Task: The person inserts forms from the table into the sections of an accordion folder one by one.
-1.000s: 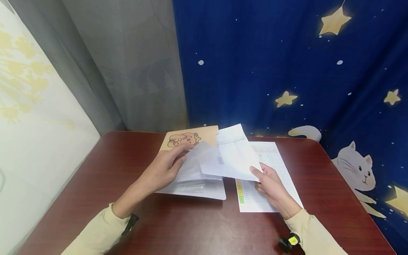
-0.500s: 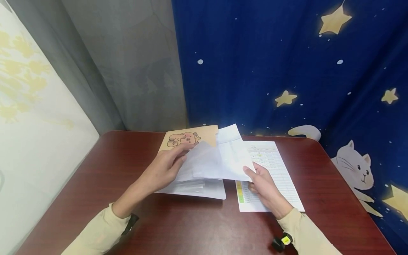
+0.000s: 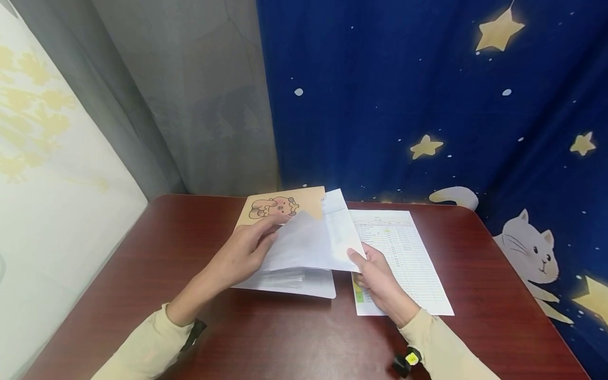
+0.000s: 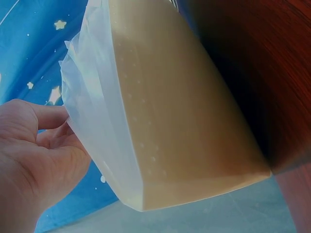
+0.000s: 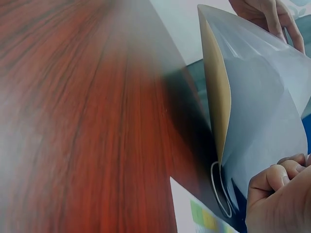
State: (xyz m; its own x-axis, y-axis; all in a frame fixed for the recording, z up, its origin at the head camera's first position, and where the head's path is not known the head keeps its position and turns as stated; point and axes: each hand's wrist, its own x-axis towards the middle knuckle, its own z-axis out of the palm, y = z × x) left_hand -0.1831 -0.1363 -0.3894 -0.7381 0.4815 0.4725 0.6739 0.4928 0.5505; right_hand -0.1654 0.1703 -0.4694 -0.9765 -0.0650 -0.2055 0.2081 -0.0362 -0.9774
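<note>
A folder with clear plastic sleeves and a tan cover (image 3: 311,196), printed with a cartoon animal, lies open on the table. My left hand (image 3: 243,252) pinches the edge of a raised clear sleeve (image 3: 296,243); the left wrist view shows its fingertips at the edges of several sleeves (image 4: 95,107) beside the tan cover's other face (image 4: 189,111). Between thumb and fingers my right hand (image 3: 380,279) grips the lower right corner of a white sheet (image 3: 342,229) with a crease near its top. The sheet's left part lies within the sleeve, seen through the plastic.
A printed table sheet (image 3: 418,258) with yellow and green cells lies right of the folder on the dark red table (image 3: 294,338). From the folder's edge hangs a pale elastic loop (image 5: 214,182). Curtains (image 3: 351,105) stand behind the table, and a white wall (image 3: 57,211) is at left.
My right hand has moved left with the white sheet, which now goes deeper into the clear sleeve. More of the printed sheet shows. My left hand has kept its place.
</note>
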